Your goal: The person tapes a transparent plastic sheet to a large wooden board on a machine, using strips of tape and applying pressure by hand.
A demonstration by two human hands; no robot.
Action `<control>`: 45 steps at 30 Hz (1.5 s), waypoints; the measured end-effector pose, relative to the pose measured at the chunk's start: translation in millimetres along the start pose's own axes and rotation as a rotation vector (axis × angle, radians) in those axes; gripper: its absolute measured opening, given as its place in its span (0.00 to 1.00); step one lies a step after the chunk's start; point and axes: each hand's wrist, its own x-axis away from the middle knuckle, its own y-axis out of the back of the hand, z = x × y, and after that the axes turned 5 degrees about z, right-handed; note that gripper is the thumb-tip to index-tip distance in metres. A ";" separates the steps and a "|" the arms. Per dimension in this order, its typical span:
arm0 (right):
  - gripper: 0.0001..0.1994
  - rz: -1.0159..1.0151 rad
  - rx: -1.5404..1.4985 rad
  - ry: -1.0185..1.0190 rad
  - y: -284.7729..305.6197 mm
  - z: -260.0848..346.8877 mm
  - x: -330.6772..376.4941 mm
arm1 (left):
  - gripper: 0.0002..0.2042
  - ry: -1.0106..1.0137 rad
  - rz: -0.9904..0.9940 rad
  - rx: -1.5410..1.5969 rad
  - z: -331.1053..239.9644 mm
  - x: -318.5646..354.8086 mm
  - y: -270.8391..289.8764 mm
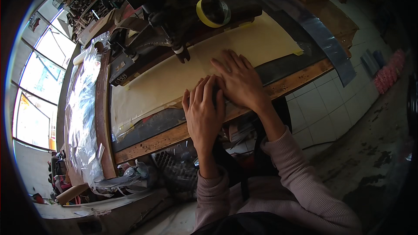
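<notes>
- Both palms are pressing flat, fingers spread, gripping nothing: left hand [203,112] and right hand [238,80] are lying side by side on the cream sheet [174,76], seemingly to keep it from shifting.
- That sheet is lying across the wooden workbench [300,77], under the black machine head [174,26].
- Yellow tape roll [212,11] is sitting behind, within reach.
- Crinkled clear plastic [85,104] is trailing off the left end.

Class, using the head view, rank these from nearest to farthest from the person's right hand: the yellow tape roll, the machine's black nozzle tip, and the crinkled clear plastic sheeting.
Measured from the right hand:
1. Machine's black nozzle tip, just up and left of the hand, over the cream sheet.
2. Yellow tape roll, farther up, on the machine.
3. Crinkled clear plastic sheeting, far left, along the bench edge.
</notes>
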 end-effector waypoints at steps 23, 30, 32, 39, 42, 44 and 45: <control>0.22 -0.142 -0.011 0.033 -10.5 -3.3 -5.7 | 0.17 0.012 0.015 0.011 -1.6 -0.6 0.6; 0.22 -0.095 0.003 0.024 -8.3 -3.5 -7.9 | 0.17 0.010 0.017 0.009 -1.0 -0.2 1.3; 0.22 -0.063 -0.004 0.014 -7.6 -2.7 -7.8 | 0.17 0.010 0.019 0.008 0.0 -0.2 0.7; 0.21 -0.163 -0.012 0.035 -12.1 -4.4 -9.2 | 0.17 0.004 0.017 0.018 -1.6 -1.1 1.7; 0.22 -0.155 -0.010 0.029 -12.5 -4.3 -8.2 | 0.17 0.007 0.017 0.021 -2.2 -0.9 2.1; 0.22 -0.152 -0.006 0.029 -12.6 -4.3 -7.2 | 0.17 0.010 0.021 0.026 -1.8 -0.6 1.8; 0.22 -0.151 -0.005 0.031 -11.8 -3.6 -6.4 | 0.17 0.012 0.023 0.023 -1.4 -0.2 1.2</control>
